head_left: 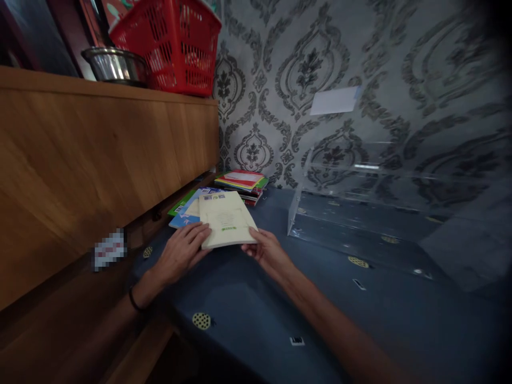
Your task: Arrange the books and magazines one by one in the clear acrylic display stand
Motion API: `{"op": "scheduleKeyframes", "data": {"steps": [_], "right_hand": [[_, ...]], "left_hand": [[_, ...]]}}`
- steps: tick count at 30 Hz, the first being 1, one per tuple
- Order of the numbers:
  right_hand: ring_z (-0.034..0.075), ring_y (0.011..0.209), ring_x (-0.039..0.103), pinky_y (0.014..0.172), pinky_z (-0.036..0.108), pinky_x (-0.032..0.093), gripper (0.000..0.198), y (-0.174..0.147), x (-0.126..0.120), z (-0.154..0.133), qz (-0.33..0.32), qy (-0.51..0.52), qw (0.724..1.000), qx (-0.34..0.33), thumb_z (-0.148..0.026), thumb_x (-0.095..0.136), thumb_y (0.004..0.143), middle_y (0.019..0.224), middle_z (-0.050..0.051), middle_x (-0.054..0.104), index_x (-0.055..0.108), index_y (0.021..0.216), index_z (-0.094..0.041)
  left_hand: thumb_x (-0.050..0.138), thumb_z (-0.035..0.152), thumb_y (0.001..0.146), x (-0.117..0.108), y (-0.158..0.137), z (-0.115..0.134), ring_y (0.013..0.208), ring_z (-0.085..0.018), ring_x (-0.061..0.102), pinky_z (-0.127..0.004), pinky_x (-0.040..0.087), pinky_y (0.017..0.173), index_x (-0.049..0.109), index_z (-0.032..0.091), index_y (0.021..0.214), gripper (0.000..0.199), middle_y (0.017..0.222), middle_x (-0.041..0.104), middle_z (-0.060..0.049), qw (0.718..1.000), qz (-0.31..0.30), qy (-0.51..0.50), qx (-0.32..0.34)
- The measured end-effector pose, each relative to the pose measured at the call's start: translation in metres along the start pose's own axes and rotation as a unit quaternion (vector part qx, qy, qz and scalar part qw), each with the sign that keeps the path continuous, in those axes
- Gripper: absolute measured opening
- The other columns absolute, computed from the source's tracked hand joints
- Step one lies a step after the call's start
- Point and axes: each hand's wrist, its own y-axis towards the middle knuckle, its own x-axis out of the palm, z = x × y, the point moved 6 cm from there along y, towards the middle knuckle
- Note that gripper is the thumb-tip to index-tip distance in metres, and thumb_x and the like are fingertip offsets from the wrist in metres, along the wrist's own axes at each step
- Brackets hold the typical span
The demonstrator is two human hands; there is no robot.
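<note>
A cream paperback book (pixel 227 216) with small green print near its lower edge lies over a blue book (pixel 184 217) and a green one (pixel 179 207). My left hand (pixel 182 250), with a dark band at the wrist, grips the cream book's near left edge, fingers on top. At the near right corner my right hand (pixel 270 250) pinches the same book, thumb above and fingers below. Just behind, a stack of books (pixel 242 184) with a red cover near the top stands by the wall.
A clear acrylic rack (pixel 298 213) stands at the right on the dark blue patterned cloth (pixel 256 320). To the left rises a wooden cabinet (pixel 112 149), bearing a red basket (pixel 176 48) and a steel bowl (pixel 116 65). Damask wallpaper (pixel 280 85) covers the back wall.
</note>
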Motion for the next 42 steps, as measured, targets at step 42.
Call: {"op": "scheduleKeyframes", "data": {"steps": [42], "right_hand": [[0.023,0.095,0.076,0.08,0.033,0.062,0.021,-0.072,-0.151,-0.03,0.123,0.006,0.99,-0.066,-0.018,0.073,0.081,0.104,0.007,0.081,0.074,0.101,-0.019]], "left_hand": [[0.042,0.012,0.102,0.068,0.065,0.099,0.137,-0.032,0.055,-0.054,0.045,0.111,0.051,0.014,0.146,0.045,0.145,0.061,-0.016,0.99,-0.011,0.011,0.137]]}}
